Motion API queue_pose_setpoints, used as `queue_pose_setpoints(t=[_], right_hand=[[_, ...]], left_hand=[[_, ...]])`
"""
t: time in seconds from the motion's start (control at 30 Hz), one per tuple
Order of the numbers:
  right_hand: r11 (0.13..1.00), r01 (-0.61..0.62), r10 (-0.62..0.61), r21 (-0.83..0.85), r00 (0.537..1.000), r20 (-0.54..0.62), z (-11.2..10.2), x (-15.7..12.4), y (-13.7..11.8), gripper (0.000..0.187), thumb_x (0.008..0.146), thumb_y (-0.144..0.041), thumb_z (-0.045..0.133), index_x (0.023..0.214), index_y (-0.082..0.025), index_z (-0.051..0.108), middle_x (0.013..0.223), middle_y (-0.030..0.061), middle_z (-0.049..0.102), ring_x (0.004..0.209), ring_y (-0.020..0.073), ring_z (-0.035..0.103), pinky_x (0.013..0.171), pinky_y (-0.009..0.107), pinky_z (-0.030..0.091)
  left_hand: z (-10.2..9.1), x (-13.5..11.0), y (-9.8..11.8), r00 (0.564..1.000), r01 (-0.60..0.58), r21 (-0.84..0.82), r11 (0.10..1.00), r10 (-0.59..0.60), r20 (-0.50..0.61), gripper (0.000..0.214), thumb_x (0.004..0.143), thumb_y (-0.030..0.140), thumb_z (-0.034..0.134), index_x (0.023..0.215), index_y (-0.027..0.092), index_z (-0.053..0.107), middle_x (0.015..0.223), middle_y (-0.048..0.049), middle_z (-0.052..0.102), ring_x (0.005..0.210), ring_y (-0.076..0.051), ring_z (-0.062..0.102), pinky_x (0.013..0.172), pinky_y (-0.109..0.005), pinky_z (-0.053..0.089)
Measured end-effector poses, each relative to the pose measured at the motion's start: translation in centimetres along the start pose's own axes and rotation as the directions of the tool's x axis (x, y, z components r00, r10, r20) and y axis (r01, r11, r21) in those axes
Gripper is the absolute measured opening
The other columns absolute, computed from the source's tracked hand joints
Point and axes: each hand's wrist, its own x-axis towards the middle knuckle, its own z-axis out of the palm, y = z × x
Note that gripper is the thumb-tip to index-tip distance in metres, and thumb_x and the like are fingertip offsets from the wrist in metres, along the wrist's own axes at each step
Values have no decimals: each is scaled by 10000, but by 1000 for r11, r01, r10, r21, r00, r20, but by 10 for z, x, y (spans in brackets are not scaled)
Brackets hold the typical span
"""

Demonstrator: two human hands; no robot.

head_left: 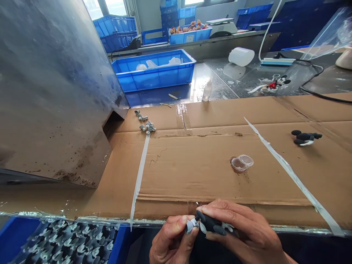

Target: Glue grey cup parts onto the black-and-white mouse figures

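Observation:
My right hand (244, 231) is closed round a small black and white toy figure (213, 224) at the near edge of the cardboard sheet (209, 172). My left hand (172, 240) pinches a small grey part (190, 224) and presses it against the figure's end. The two hands touch. A small clear cup (242, 162) with a brownish stain sits on the cardboard just beyond them. A cluster of loose grey parts (145, 124) lies at the far left of the cardboard. Another black figure (304, 138) lies at the right.
A large grey metal panel (52, 91) leans over the left side. A blue bin (60, 242) of several grey parts sits below left. Beyond the cardboard are a blue crate (155, 71), a small bottle (207, 90), a painted figure (275, 84) and a black cable (319, 93).

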Motion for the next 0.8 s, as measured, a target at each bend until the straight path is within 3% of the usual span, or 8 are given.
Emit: queue_pose_setpoints(t=[0.8], right_hand=[[999, -1, 2, 34, 1000, -10, -1, -1, -1, 212, 1006, -238, 671, 1211, -227, 727, 908, 62, 807, 775, 176, 787, 712, 219, 656]], left_hand=[[-1, 0, -3, 1000, -22, -12, 1000, 22, 12, 193, 751, 249, 927, 912, 257, 821, 816, 25, 811, 662, -124, 733, 642, -181, 611]])
